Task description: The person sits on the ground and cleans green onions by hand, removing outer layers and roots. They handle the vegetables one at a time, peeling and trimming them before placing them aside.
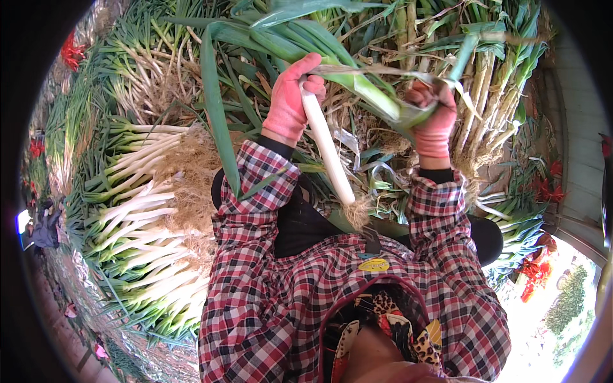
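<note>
My left hand (292, 100), in a pink glove, grips a large green onion (328, 143) at the top of its white shank. The bare shank slants down and ends in a tuft of fibrous roots (357, 213) above my lap. Its green leaves (306, 40) spread upward and hang over my left forearm. To the right, my gloved right hand (435, 115) is closed on a partly stripped outer leaf sheath (378, 95). A dry strip of skin (368, 70) stretches between my two hands. Motion blurs the right fingers.
Onions with white shanks (143, 230) lie stacked at my left, roots towards me. Untrimmed onions (483, 100) stand at the upper right; another bundle (153, 62) lies at the upper left. Peeled leaf scraps (378, 177) litter the ground ahead. Red ties (536, 268) lie at the right.
</note>
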Tool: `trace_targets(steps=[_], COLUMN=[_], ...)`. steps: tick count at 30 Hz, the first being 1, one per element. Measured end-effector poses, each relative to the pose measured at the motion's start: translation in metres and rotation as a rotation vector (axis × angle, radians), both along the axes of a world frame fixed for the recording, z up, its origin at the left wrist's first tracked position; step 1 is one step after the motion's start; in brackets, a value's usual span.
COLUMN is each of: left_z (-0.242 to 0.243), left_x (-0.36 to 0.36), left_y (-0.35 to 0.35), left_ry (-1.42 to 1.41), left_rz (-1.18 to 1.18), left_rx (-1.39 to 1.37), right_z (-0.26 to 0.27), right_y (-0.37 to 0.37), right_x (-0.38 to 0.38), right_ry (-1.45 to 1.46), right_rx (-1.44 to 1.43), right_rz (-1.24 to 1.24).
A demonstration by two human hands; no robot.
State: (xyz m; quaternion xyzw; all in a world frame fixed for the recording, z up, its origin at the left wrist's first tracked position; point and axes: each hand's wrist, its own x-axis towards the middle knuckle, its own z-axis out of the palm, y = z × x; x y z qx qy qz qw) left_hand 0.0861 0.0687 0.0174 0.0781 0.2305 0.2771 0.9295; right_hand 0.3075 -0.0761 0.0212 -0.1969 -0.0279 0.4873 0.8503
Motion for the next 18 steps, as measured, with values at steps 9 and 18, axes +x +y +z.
trace_targets(steps=[9,18], left_z=[0.013,0.036], left_x=[0.004,0.024], left_y=[-0.016,-0.037], left_ry=[-0.120,0.132], left_rz=[-0.117,0.052], left_rx=[0.008,0.109], right_z=[0.024,0.026], right_y=[0.021,0.033], right_x=[-0.030,-0.049], right_ry=[-0.818,-0.784], right_rx=[-0.408,-0.566], right_rz=[0.479,0.076])
